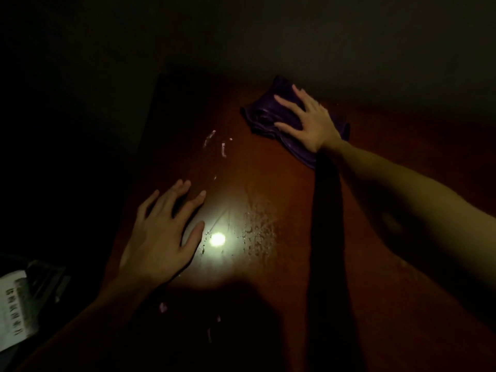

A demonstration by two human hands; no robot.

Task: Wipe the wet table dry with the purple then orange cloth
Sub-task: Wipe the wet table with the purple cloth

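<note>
So your right hand (308, 122) is stretched way out across the reddish tabletop (375, 237), arm nearly straight, palm down on the purple cloth (264, 114) with the fingers (285, 102) splayed wide and flat, pressing it rather than gripping. The cloth sits bunched up at the far side of the tabletop, just beside the back edge. Your left hand (163, 237) is closer in, near the left edge, palm down, fingers spread and relaxed, holding nothing. Between your hands there's a bright light glare (217, 239) and water droplets (259, 232) just right of it. It's dark; some printed paper (14, 304) sits low on the left.
</note>
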